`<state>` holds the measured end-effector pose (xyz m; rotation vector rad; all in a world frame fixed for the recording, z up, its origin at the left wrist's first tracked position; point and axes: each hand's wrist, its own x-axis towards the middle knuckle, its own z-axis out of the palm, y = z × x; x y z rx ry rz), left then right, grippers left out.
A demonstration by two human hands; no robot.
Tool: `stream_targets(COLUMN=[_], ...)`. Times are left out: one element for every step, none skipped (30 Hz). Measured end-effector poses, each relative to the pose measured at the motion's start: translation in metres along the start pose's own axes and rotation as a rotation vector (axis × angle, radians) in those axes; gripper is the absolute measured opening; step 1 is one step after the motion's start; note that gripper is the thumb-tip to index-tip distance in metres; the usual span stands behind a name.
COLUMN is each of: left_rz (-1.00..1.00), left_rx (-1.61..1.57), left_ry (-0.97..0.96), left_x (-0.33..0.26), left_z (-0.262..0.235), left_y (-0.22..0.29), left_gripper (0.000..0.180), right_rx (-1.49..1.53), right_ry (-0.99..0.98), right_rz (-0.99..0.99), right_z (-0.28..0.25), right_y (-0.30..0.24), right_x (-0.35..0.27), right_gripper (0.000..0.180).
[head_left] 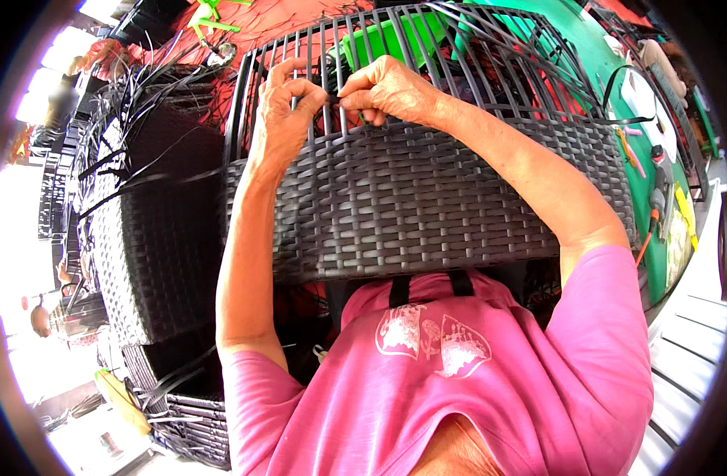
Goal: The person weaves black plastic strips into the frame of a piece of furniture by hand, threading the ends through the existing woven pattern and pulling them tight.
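A dark woven rattan panel (427, 206) stands in front of me, its lower part woven and its upper part still bare vertical ribs (490, 71). My left hand (280, 119) grips the top edge of the weave, fingers spread over the ribs. My right hand (387, 87) pinches a black plastic strand (334, 97) between thumb and fingers, right next to my left fingertips. Both hands meet at the weave's upper left edge.
Another woven black piece (153, 230) with loose strands stands at my left, more wicker pieces (189, 420) below it. A green table (617, 87) with hand tools (657, 190) lies at the right. Green items (387, 36) show behind the ribs. A red floor lies beyond.
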<state>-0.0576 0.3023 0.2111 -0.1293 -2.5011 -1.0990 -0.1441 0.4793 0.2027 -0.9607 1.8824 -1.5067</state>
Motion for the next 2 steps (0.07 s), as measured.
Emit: stream_targets(left_rz=[-0.054,-0.109], left_rx=[0.107,0.218], left_ry=[0.004,0.011], left_x=[-0.002,-0.005], left_z=[0.002,0.006], left_y=[-0.013,-0.026], left_gripper=[0.01,0.011], right_rx=[-0.044,-0.203], right_ry=[0.035,0.031], right_rz=[0.025,0.124], right_z=[0.002,0.003], right_y=[0.002,0.004], right_x=[0.003,0.008], right_gripper=[0.015,0.017])
